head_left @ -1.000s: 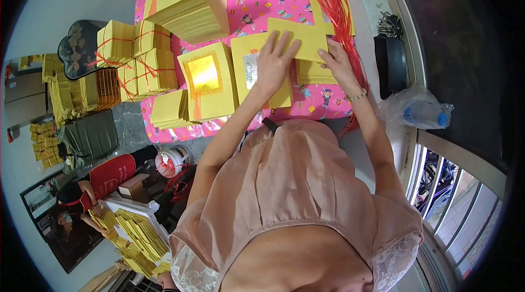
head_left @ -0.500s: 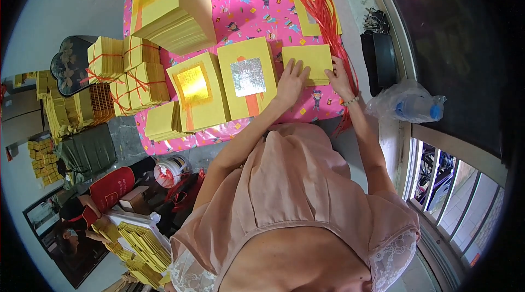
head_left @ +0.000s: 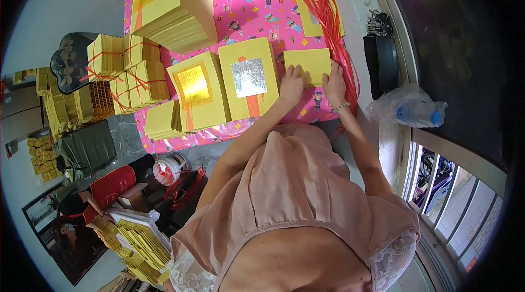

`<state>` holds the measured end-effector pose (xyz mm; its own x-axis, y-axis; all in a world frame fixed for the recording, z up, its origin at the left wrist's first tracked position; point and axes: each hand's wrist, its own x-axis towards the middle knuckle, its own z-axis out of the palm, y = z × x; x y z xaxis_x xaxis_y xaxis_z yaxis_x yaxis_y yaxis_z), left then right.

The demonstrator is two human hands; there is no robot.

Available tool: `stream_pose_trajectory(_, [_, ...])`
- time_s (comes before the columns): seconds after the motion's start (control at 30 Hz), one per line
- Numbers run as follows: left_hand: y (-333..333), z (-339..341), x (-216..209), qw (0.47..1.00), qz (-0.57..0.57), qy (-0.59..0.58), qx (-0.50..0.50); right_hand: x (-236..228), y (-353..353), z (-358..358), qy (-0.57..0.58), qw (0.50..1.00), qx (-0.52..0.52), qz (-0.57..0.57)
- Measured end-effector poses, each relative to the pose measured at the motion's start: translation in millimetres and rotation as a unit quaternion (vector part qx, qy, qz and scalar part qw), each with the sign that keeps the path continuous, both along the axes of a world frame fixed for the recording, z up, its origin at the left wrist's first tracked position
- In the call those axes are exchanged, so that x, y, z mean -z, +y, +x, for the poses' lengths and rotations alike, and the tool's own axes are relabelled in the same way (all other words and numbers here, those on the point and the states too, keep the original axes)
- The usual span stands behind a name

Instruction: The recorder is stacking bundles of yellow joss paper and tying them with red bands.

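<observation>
Toward the right near corner of the pink patterned tablecloth [head_left: 251,24], a small plain yellow paper stack [head_left: 308,61] is being touched by both hands. Its left near corner is being covered by the bent fingers of the left hand [head_left: 293,83]; its right near corner is being met by the loosely curved fingers of the right hand [head_left: 334,85]. Whether paper is being pinched by either hand cannot be told. The far edge is being left uncovered, with cloth showing beyond it and in a narrow strip toward the silver-squared stack [head_left: 249,77] on the left. On the right, room is being limited by red strands [head_left: 343,45] just beside the right hand. Farther right, a black box [head_left: 377,65] and a clear plastic bag [head_left: 383,105] are being lit by daylight. A far yellow sheet [head_left: 309,15] is being partly hidden by the strands; the tall yellow block [head_left: 175,18] is being cut off by the upper border.
</observation>
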<state>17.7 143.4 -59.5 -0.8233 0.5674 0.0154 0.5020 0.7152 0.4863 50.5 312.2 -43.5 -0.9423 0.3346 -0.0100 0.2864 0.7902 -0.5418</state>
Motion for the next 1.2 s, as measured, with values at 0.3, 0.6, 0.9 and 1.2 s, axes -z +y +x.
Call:
stream_pose_trajectory(0.3, [4, -2, -3, 0.999, -0.028, 0.034, -0.017, 39, 24, 1, -0.040, 0.998, 0.032, -0.040])
stream_pose_trajectory(0.6, [0, -10, -28, 0.996, -0.021, 0.091, -0.001, 26, 47, -7, -0.002, 0.988, 0.014, -0.156])
stream_pose_trajectory(0.9, [-94, -3, -105, 0.973, 0.224, -0.039, -0.024, -91, -35, -12, 0.125, 0.976, -0.152, -0.093])
stream_pose_trajectory(1.2, [-184, 31, -111, 0.989, 0.107, -0.071, -0.074, -76, -115, 16, 0.053, 0.868, -0.494, 0.010])
